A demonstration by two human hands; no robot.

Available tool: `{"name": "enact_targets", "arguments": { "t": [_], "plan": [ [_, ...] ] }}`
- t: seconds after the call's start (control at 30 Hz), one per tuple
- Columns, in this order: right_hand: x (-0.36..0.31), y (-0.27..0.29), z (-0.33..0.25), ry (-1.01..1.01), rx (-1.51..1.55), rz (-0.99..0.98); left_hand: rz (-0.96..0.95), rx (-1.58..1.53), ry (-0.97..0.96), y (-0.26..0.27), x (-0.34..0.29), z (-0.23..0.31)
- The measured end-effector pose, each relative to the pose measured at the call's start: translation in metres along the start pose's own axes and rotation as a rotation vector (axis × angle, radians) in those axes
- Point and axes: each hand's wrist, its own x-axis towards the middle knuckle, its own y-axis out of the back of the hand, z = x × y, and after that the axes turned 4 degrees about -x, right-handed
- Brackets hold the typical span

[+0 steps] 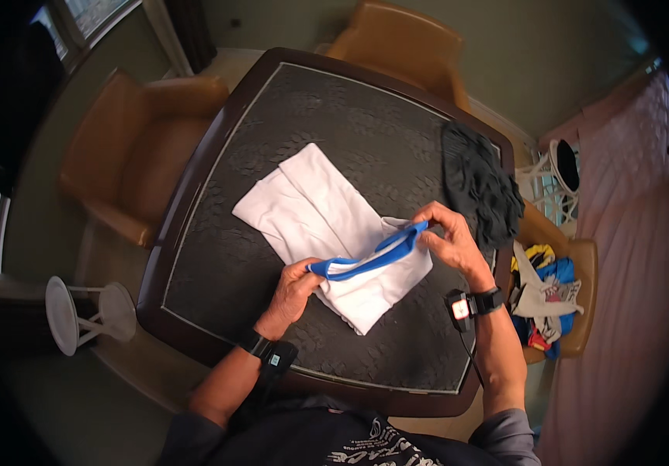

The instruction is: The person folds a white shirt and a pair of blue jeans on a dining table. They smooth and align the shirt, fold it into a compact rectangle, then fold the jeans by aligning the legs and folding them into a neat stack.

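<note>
Dark printed shirt (pixel 350 446) at lower edge, nearest the lens. Left hand (pixel 292 291) and right hand (pixel 447 237) each pinch one end of the blue collar band (pixel 369 256) of a white garment (pixel 327 225), fingers closed on it. Garment lies folded mid-table (pixel 195 256) on a dark pebbled top. Judged: folding under way; next, lay the collar flat, edges aligned. Soft, thin cotton; dark crumpled cloth (pixel 478 186) at right.

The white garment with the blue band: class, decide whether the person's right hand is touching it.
Touching. The head view shows the right hand pinching the blue band of the white garment at its right end, no gap between them.
</note>
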Motion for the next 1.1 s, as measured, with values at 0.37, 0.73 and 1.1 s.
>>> {"name": "enact_targets", "arguments": {
  "t": [0.37,0.73,1.1],
  "plan": [
    [0.100,-0.109,0.061,-0.402,0.096,-0.108,0.304,-0.053,0.023,0.047,0.028,0.009],
    [0.084,-0.108,0.054,-0.498,-0.104,0.051,0.444,0.937,-0.393,0.080,0.070,0.032],
    [0.065,-0.124,0.062,-0.264,-0.491,0.067,0.357,1.414,-0.630,0.067,0.221,0.058]
  ]
}}
